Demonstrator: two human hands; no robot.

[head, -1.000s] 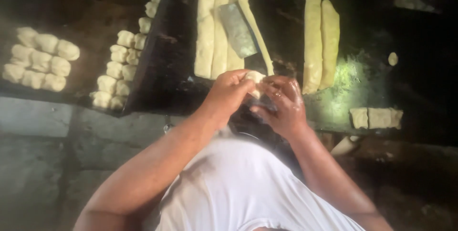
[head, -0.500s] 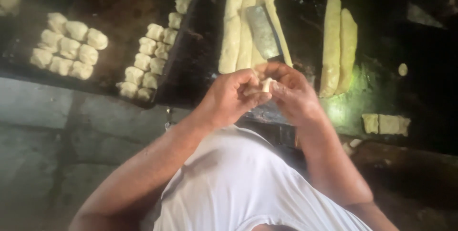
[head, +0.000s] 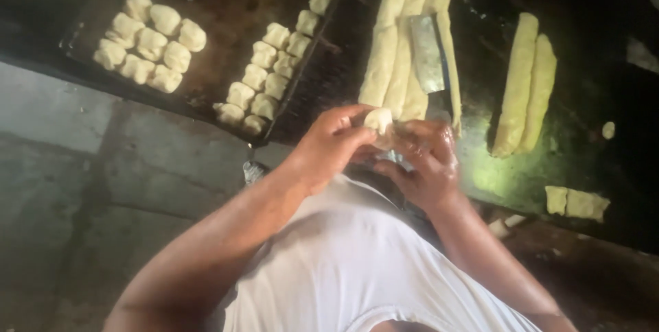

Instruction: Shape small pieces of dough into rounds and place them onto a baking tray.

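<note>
Hands: left (head: 329,143) + right (head: 422,167) pinch dough piece (head: 377,121), wrists bent inward.

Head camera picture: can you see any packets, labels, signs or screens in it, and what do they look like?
No packets, labels, signs or screens show.
Dough piece: small, pale, pinched between left hand and right hand.
Dough logs: long, pale yellow, on the dark table.
Metal scraper: flat, grey, lying on the logs.
Dough pieces: pale lumps clustered on a dark tray.
</note>
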